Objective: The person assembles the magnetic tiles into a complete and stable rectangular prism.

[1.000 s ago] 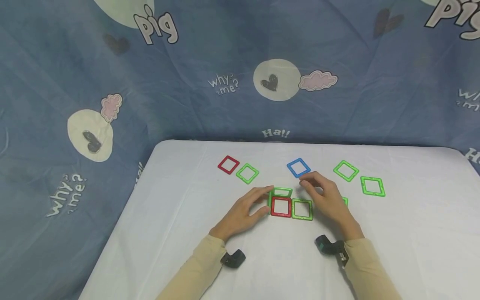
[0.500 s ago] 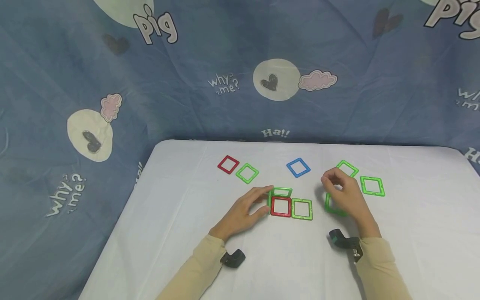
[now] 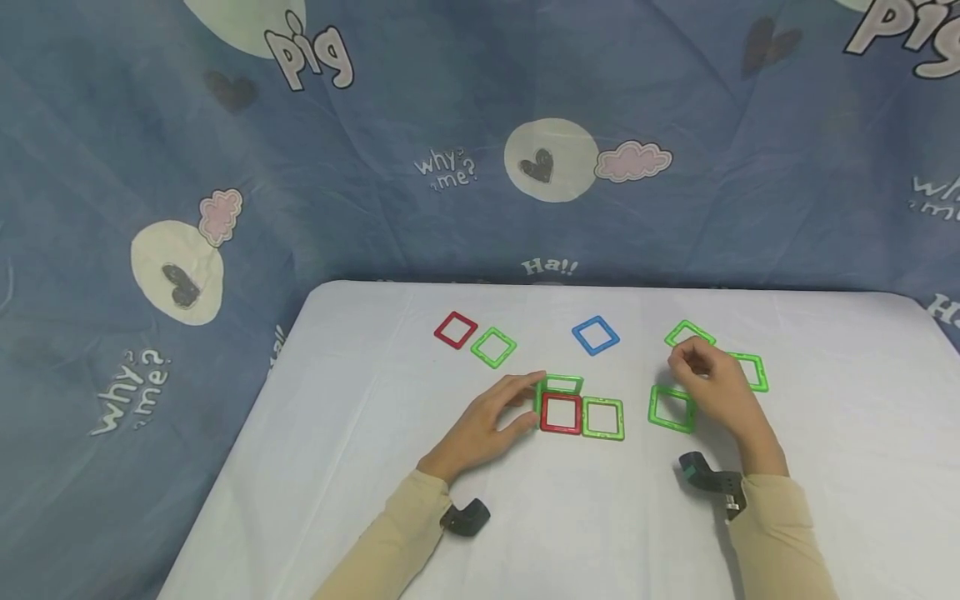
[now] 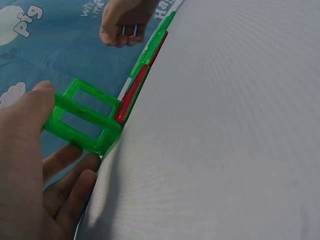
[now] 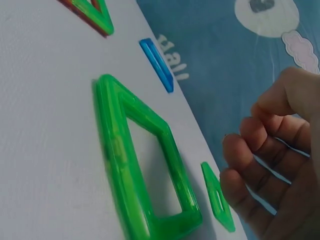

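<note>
My left hand holds an upright green magnetic tile at the left side of a small build, thumb on one edge and fingertips at another. A second green tile stands upright at the back. Between them a red tile lies flat, edge to edge with a flat green tile on its right. My right hand hovers over the table with curled fingers, thumb tip against the index finger, nothing in its grasp. Just below it lies a loose green tile.
Beyond my right hand lie two partly covered green tiles, a far one and a right one. A blue tile lies behind the build. Back left are a red tile and a green tile. A patterned blue cloth hangs behind.
My right hand has moved right, from near the blue tile to above the loose green tiles, its fingers drawing together. My left hand stays at the build.
</note>
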The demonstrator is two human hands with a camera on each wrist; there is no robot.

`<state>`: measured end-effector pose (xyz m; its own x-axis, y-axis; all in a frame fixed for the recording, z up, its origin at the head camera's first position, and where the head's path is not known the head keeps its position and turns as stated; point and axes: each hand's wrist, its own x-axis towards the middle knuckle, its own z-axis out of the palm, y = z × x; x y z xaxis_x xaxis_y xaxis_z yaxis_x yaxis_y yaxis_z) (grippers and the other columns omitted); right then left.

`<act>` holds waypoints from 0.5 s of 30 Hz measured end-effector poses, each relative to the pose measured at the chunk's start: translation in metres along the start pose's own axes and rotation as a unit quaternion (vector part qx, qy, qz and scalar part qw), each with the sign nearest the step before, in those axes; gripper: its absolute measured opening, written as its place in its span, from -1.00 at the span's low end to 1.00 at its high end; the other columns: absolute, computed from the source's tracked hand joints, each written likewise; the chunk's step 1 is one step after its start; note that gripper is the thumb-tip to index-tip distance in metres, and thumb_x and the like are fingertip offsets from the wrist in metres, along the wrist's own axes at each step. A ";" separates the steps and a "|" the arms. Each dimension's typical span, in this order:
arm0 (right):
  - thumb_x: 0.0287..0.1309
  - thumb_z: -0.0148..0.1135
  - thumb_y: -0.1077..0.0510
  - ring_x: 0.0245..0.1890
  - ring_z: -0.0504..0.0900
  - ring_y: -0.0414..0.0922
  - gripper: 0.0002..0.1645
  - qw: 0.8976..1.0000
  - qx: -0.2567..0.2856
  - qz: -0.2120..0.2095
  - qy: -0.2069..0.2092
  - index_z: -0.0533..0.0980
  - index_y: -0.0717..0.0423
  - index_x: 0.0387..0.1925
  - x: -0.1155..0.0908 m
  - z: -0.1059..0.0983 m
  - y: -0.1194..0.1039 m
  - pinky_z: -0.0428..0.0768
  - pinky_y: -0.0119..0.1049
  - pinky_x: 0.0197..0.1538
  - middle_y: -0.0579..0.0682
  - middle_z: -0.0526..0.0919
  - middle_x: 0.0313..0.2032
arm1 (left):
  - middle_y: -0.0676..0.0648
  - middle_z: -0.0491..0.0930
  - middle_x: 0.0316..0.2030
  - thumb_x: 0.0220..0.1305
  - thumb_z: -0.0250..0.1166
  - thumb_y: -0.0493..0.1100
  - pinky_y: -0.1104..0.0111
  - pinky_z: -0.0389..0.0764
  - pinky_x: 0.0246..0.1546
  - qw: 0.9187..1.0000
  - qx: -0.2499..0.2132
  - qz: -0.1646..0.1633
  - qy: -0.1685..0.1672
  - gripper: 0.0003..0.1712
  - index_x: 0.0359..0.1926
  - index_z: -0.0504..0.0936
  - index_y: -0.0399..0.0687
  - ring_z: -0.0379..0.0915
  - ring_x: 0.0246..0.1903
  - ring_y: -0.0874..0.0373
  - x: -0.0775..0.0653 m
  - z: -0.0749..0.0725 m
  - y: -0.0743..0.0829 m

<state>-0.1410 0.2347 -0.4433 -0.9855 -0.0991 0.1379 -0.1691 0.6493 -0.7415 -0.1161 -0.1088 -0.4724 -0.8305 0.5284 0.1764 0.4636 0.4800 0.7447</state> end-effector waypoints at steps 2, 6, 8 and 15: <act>0.33 0.02 0.02 -0.27 0.45 -0.52 -0.74 1.000 -0.002 0.003 -0.003 0.50 0.13 -0.22 0.000 -0.001 0.001 0.43 -0.58 -0.12 0.03 0.62 -0.26 | 0.26 0.38 0.16 0.32 0.15 0.10 0.44 0.43 0.18 1.000 -0.003 0.000 0.001 -0.35 0.38 0.15 0.44 0.39 0.13 0.37 0.000 0.000 0.000; 0.34 0.01 0.01 -0.27 0.41 -0.55 -0.72 1.000 -0.014 0.016 -0.019 0.50 0.14 -0.19 0.000 -0.003 0.003 0.46 -0.38 -0.04 0.05 0.62 -0.23 | 0.26 0.37 0.18 0.32 0.14 0.12 0.45 0.42 0.19 1.000 -0.005 -0.001 0.000 -0.35 0.38 0.16 0.42 0.38 0.14 0.38 0.000 0.000 -0.001; 0.35 0.00 0.00 -0.25 0.41 -0.53 -0.71 0.999 -0.022 0.020 -0.027 0.50 0.14 -0.17 0.000 -0.004 0.005 0.46 -0.26 -0.03 0.07 0.62 -0.21 | 0.23 0.37 0.19 0.32 0.12 0.14 0.44 0.42 0.19 1.000 -0.003 -0.001 -0.002 -0.35 0.39 0.15 0.40 0.38 0.15 0.35 0.001 0.001 -0.002; 0.35 -0.01 -0.01 -0.13 0.55 -0.07 -0.68 0.997 -0.036 0.034 -0.055 0.49 0.15 -0.15 -0.001 -0.009 0.007 0.47 -0.17 -0.07 0.14 0.63 -0.15 | 0.23 0.38 0.18 0.32 0.12 0.14 0.43 0.42 0.19 1.000 -0.001 -0.003 -0.004 -0.34 0.39 0.13 0.42 0.38 0.15 0.35 0.001 0.001 -0.002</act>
<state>-0.1413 0.2467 -0.4427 -0.9909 -0.1336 0.0131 -0.1049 0.7096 -0.6968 -0.1173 -0.1090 -0.4744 -0.8308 0.5308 0.1675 0.4581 0.4811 0.7474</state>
